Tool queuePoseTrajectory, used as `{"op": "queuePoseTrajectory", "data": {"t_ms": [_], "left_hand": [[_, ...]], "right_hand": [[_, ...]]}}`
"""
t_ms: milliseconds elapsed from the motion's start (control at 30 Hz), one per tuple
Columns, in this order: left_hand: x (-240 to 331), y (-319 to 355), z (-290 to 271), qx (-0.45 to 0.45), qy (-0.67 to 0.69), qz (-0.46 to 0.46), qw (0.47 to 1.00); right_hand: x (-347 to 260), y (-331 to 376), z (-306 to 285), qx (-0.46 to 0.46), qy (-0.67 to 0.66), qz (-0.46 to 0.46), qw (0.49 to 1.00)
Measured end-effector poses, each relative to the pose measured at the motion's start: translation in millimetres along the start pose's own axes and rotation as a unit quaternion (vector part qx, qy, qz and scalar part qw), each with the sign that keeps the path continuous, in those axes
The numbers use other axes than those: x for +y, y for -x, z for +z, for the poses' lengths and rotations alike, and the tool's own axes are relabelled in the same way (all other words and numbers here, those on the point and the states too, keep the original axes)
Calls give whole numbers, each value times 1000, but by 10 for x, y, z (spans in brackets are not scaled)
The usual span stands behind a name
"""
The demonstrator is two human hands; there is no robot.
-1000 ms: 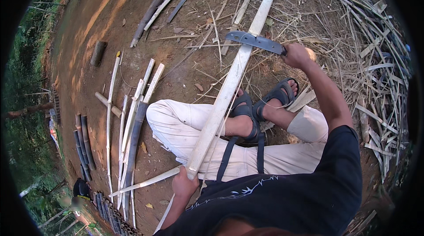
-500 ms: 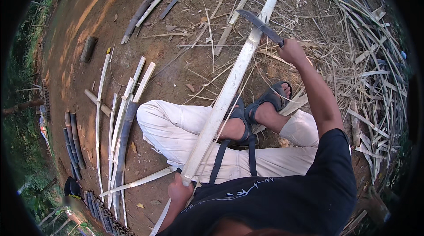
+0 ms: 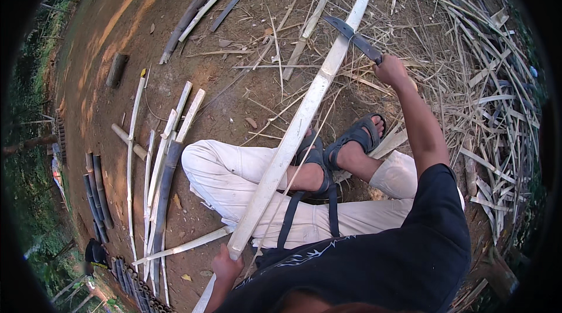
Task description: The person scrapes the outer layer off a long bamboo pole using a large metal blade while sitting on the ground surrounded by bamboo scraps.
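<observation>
A long pale bamboo strip (image 3: 304, 120) is held slanting across the lap, and a dark-bladed knife (image 3: 353, 38) is laid against its far part. The main risk can be judged from that contact — if the blade is driven at too steep an angle it could bite deep and run off the grain, so the strip would be split unevenly or snapped. A glancing stroke is the second danger: the sandalled feet (image 3: 342, 143) lie just beside the strip, below the blade, and a slip down the strip's edge would be carried toward them and toward the pale trouser legs (image 3: 234, 178). The near end could also be jolted loose, since it is steadied at one point only.

The right hand (image 3: 391, 71) is closed fully round the knife handle, arm stretched forward, with the blade pointing up and left across the strip. The left hand (image 3: 226, 266) is closed round the strip's near end, low by the body. The strip therefore runs between the two hands — its lower end in the left hand, its middle resting over the crossed legs, its upper part under the blade, its tip reaching well beyond onto the bare ground (image 3: 175, 32).

Finished slats (image 3: 158, 155) are laid in a row on the left, and a heap of shavings and offcuts (image 3: 492, 96) is piled on the right.
</observation>
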State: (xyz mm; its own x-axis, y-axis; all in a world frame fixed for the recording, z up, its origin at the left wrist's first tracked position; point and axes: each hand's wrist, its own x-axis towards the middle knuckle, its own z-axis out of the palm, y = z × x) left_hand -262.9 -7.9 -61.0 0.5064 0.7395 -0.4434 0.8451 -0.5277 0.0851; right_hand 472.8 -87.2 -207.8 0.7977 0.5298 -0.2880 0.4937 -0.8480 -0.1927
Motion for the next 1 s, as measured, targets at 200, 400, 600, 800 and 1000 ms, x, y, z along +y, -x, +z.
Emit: {"op": "queuePoseTrajectory", "data": {"t_ms": [200, 400, 600, 800, 1000], "left_hand": [[305, -257, -604, -178, -73, -75, 978], [1378, -1394, -1146, 92, 73, 135, 984], [1922, -2598, -305, -349, 491, -26, 798], [1771, -2451, -220, -407, 562, -33, 719], [1887, -2093, -232, -273, 470, -47, 838]], "right_hand": [[-338, 760, 630, -1, -106, -98, 990], [-681, 1539, 565, -32, -120, -132, 983], [-1103, 2182, 388, -12, -63, -316, 947], [-1304, 2368, 376, -72, -55, -252, 963], [-994, 1663, 132, 42, -36, -109, 992]]}}
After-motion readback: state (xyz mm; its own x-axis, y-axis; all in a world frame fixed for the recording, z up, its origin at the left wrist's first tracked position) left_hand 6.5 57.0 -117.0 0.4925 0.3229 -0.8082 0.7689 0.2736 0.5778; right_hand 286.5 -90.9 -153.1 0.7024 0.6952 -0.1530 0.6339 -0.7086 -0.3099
